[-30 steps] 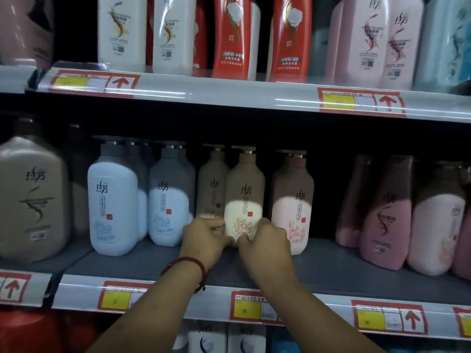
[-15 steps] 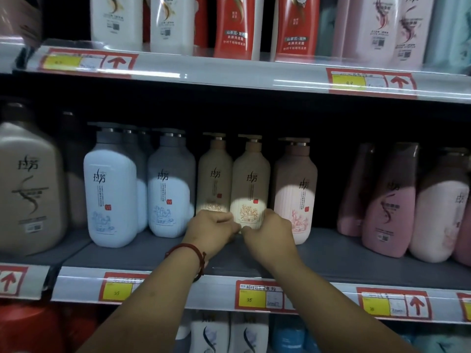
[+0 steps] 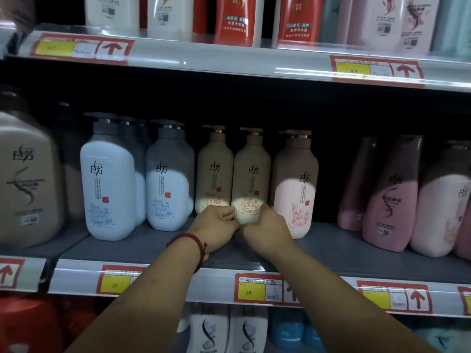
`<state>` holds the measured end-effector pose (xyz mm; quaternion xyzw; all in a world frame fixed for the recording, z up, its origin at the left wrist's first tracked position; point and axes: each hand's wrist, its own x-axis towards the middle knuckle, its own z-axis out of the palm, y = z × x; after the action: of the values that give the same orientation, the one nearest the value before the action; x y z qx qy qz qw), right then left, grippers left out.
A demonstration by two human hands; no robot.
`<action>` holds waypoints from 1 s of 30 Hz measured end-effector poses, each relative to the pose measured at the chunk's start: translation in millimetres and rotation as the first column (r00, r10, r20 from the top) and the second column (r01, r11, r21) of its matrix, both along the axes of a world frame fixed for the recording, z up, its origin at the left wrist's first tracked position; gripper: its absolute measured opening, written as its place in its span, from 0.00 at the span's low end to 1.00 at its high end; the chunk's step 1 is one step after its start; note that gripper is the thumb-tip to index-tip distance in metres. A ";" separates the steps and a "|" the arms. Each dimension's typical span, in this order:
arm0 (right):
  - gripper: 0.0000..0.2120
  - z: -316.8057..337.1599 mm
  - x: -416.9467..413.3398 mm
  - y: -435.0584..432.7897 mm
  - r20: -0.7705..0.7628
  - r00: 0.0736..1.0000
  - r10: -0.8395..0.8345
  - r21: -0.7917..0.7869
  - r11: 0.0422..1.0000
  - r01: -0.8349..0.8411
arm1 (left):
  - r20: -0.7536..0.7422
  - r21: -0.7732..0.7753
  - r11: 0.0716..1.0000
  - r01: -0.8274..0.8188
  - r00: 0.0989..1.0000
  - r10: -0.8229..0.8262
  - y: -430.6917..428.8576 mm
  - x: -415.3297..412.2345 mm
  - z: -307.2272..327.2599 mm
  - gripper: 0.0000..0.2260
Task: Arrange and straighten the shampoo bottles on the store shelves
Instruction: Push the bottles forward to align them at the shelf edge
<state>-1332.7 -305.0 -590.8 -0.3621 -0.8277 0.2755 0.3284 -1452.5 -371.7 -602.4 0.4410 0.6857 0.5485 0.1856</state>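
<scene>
Now, 1 beige bottle (image 3: 251, 174), base gripped — L hand (image 3: 216, 222), R hand (image 3: 266, 225).

Bare shelf floor (image 3: 331, 247) lies open along the near edge. A wide gap separates the pink pump bottle (image 3: 295, 184) from the pink bottles (image 3: 387, 200) further right. Blue bottles (image 3: 109, 179) crowd the left; the upper shelf (image 3: 229, 66) caps the space.

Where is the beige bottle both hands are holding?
Head view, centre of the middle shelf: the beige pump bottle stands between a matching beige bottle on its left and a pink pump bottle on its right.
</scene>
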 end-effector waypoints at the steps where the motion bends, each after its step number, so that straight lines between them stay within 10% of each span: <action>1: 0.23 0.2 0.2 0.3 0.004 1.000 0.000 -0.001 1.000 0.000 | 0.000 0.000 1.000 -0.005 1.000 0.005 0.8 -0.8 -0.5 0.18; 22: 0.24 1.7 -1.4 4.3 0.099 0.995 -0.033 0.001 0.999 0.033 | -0.069 -0.053 0.998 -0.031 0.997 0.028 -3.0 -0.4 6.7 0.16; 30: 0.23 21.5 34.7 -16.4 0.194 0.981 0.015 0.265 0.962 -0.067 | -0.623 -0.064 0.978 -0.199 0.773 0.116 -57.4 31.7 37.2 0.15</action>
<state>-1298.0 -321.4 -569.3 -0.3213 -0.8924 0.1310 0.2883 -1420.9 -429.2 -565.2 0.5240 0.7763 0.3438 -0.0673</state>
